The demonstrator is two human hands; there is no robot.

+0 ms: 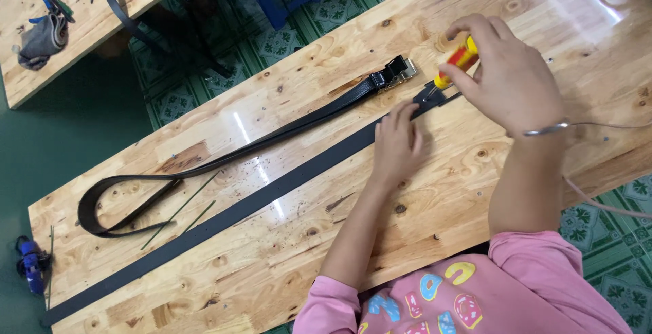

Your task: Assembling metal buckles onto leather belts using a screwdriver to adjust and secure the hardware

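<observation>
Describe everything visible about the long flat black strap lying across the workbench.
The flat black strap is a matte band, leather-like, lying straight and diagonal across the wooden bench, from its lower left corner toward the upper right. The left hand presses its upper end down; the right hand holds a red-and-yellow-handled screwdriver at the end fitting there.

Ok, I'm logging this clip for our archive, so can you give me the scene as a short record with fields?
Setting: long wooden table over a green patterned floor
Left hand: left hand pressed flat on the flat black belt strap, near its end
Right hand: right hand gripping a red and yellow screwdriver, tip down at the strap's end
Also on table: second black belt with metal buckle, looped back on itself; thin green sticks
Nearby: blue tool at the table's left edge; second table where another person's hand shows
</observation>
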